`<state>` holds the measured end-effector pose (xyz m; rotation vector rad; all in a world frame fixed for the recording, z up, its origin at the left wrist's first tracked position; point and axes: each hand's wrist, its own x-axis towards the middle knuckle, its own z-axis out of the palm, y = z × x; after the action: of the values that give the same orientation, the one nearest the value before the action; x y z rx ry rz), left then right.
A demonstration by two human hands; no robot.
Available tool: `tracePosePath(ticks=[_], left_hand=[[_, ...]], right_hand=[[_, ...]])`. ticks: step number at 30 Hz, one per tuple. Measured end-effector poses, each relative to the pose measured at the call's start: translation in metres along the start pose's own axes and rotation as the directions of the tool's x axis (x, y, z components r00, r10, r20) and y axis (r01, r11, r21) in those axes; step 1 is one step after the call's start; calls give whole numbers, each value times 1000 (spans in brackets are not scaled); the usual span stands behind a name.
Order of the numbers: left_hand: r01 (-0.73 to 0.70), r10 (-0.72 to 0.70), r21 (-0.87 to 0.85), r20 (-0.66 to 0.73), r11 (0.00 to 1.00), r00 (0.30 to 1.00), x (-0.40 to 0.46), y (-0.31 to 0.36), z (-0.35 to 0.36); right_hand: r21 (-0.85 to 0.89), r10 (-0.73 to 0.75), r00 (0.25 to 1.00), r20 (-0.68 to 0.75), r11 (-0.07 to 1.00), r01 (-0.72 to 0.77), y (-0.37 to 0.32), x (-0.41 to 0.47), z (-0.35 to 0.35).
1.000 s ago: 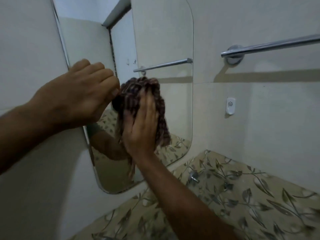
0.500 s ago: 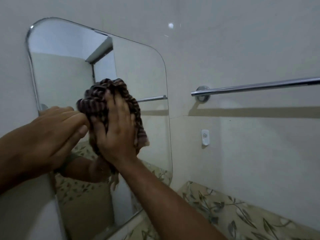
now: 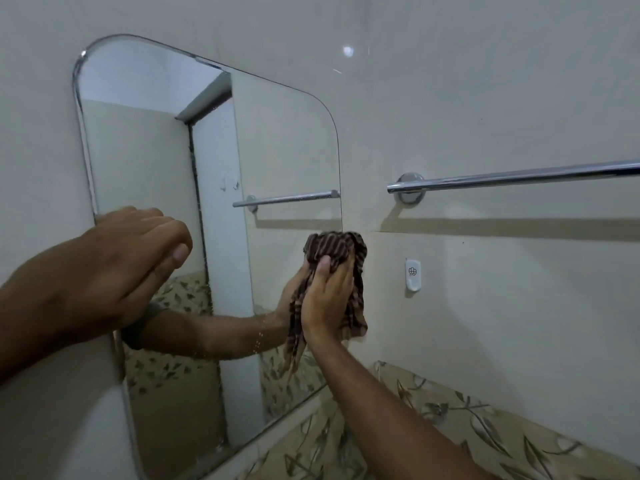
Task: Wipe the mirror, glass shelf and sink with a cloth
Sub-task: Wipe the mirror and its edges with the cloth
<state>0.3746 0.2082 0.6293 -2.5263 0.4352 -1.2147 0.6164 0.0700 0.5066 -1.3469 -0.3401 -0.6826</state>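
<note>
A rounded-corner wall mirror (image 3: pixel 145 150) hangs on the cream tiled wall, seen at a slant. My right hand (image 3: pixel 325 299) presses a bunched brown striped cloth (image 3: pixel 337 251) against the mirror's right edge, about halfway up. My left hand (image 3: pixel 114 268) rests on the mirror's left edge with fingers curled over the rim, holding nothing. The mirror reflects my right forearm, the cloth and a towel bar. Small water drops speckle the lower glass. The glass shelf and sink are out of view.
A chrome towel bar (image 3: pixel 512 180) runs along the wall to the right of the mirror. A small white wall hook (image 3: pixel 412 274) sits below it. Leaf-patterned tiles (image 3: pixel 467 431) band the wall at the lower right.
My right hand has swept the cloth from the mirror's upper left to its right edge and lower down. The view has pulled back, showing the whole mirror. My left hand stays on the left rim.
</note>
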Motion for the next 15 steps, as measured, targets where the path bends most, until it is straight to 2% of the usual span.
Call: tracePosePath(ticks=[6,9,13,15], left_hand=[[-10,10,5,15,1000,1000,1,5,-6],[-11,10,4,39,1000,999,3,12,-11],[6,-6,-6,36,1000,999,2,18,-12],[10,-10,-5,34,1000,999,2,20,-12]], right_hand=[[-42,-215,976,27,975,216,-52,31,17],[-26,-247,967,53,968,249,-70,53,23],[-4,-254,961,109,967,256,-31,18,8],[-4,-179,979,94,984,181,12,-21,-2]])
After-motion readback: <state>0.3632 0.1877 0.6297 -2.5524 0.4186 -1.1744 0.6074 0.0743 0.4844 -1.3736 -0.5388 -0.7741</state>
